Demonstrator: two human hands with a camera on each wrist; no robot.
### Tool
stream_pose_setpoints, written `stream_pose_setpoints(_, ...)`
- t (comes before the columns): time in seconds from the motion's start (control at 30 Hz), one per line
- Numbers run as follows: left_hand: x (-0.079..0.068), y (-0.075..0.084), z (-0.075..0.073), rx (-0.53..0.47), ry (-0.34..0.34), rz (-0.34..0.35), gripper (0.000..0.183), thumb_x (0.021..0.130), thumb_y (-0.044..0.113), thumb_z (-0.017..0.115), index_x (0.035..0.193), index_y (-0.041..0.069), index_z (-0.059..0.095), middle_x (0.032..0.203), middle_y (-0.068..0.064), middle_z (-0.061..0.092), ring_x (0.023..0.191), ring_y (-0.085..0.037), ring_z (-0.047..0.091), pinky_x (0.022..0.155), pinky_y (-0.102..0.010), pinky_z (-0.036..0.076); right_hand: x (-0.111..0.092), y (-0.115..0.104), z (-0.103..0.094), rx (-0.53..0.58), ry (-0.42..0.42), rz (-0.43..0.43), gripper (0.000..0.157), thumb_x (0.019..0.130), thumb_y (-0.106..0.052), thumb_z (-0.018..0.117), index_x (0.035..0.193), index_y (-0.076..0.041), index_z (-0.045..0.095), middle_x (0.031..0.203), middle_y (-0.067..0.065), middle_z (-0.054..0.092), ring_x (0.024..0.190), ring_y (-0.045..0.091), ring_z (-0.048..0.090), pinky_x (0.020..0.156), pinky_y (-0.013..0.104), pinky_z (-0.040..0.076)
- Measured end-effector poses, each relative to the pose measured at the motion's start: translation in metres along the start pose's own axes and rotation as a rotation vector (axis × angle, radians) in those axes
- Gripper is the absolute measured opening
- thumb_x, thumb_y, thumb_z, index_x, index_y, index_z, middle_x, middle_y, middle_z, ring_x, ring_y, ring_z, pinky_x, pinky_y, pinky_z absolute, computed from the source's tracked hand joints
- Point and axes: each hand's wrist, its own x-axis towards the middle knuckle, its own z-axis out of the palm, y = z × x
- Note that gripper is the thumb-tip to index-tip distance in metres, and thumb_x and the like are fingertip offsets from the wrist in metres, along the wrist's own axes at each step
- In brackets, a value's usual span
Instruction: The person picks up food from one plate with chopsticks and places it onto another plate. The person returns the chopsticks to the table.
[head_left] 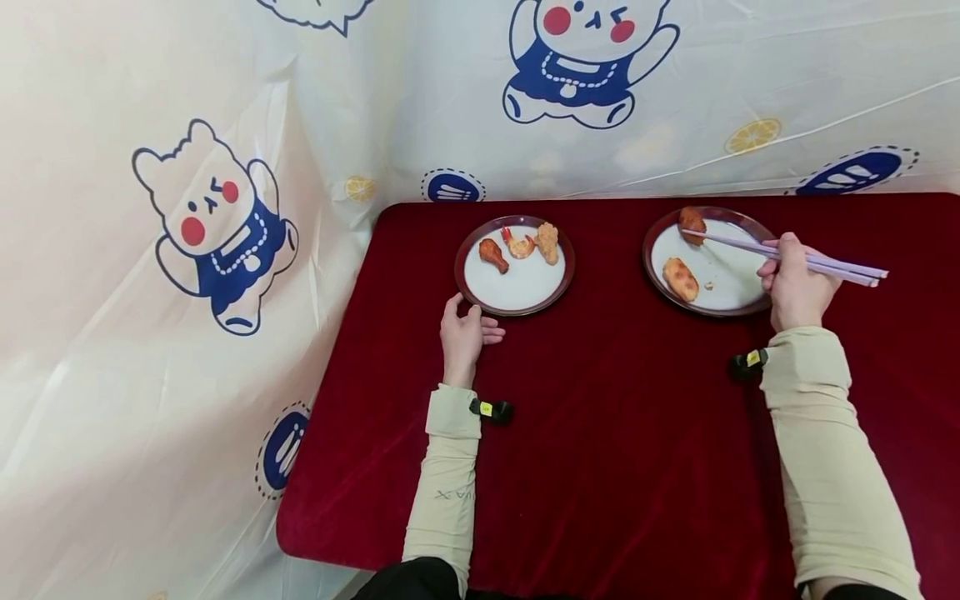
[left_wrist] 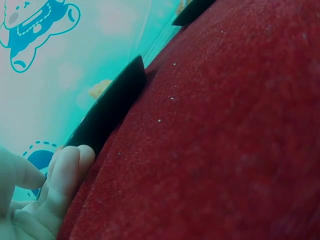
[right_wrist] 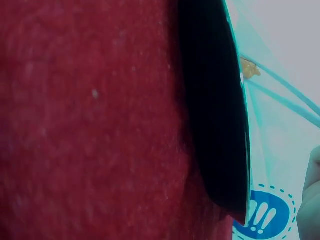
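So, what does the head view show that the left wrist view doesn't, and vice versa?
Only the head view: pale-purple chopsticks in the right hand, and a small brown drumstick on a round brown-rimmed white plate.
Only the left wrist view: that plate's dark underside, and tiny pale specks on the plush red tablecloth.
Both: that plate, the left hand at its edge, the tablecloth, and the pale cartoon-printed sheet.

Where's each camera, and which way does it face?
Head: worn there, facing forward and down over the red cloth; left hand, right hand and sleeves show.
Left wrist: worn there, facing the side of the left plate; fingers show.
Right wrist: worn there, facing the side of the right plate; a sliver of hand shows.
Both wrist views share the red cloth.
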Motion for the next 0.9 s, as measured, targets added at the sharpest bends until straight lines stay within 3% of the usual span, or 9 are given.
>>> stream_pose_setpoints(0.27,-0.0002,-0.0007,-0.0004,0.005,0.006,0.003,0.052,0.1,0.016,0.045,0.15,0.015,0.031,0.072,-0.009,0.068,0.056,-0.016,0.07,0.061,-0.034,0.063,0.0029,0.005,0.0056,-0.019,0.019,0.03,0.021,0.09,-0.019,0.066,0.086,0.0,0.074,0.045,0.002,0.059,0.031,0.008,0.047,0.03,0.017,0.038)
stream_pose_setpoints(0.5,-0.0008,-0.0002,-0.0002,0.003,0.005,0.004,0.053,0.099,0.016,0.045,0.15,0.014,0.031,0.073,-0.011,0.068,0.056,-0.017,0.07,0.061,-0.035,0.063,0.0011,0.0055,0.0076,0.032,0.036,0.063,0.021,0.089,-0.018,0.068,0.089,0.003,0.072,0.045,0.004,0.058,0.031,0.009,0.047,0.029,0.018,0.037)
stream_pose_setpoints(0.9,0.0003,0.0,-0.0005,-0.003,0.001,0.005,0.053,0.099,0.016,0.045,0.15,0.013,0.03,0.071,-0.009,0.067,0.057,-0.017,0.07,0.062,-0.034,0.063,-0.0018,0.0105,-0.0011,0.135,0.058,0.029,0.023,0.085,-0.014,0.072,0.09,0.009,0.071,0.045,0.006,0.058,0.031,0.011,0.048,0.028,0.019,0.037)
